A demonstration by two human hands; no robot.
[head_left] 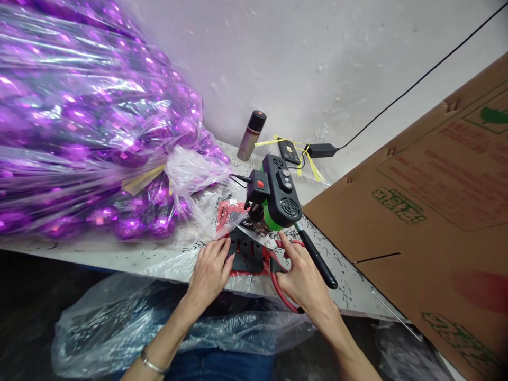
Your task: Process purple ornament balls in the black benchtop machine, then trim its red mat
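A small black and green machine (275, 193) with a red switch stands on the white table (119, 256), over a black perforated base plate (246, 253). My left hand (209, 271) lies beside the plate with its fingers stretched against the plate's left edge, pinching a thin clear film (249, 233) that runs under the machine's head. My right hand (302, 275) holds the film's other end, forefinger pointing toward the machine. A black lever handle (317, 259) slants down from the machine past my right hand.
A big clear bag of shiny purple balls (87, 132) fills the left of the table. A spray can (251, 135), a power strip (288, 151) and a black adapter (322, 150) stand by the wall. A large cardboard box (428, 211) blocks the right. Plastic bags (130, 323) lie below the table edge.
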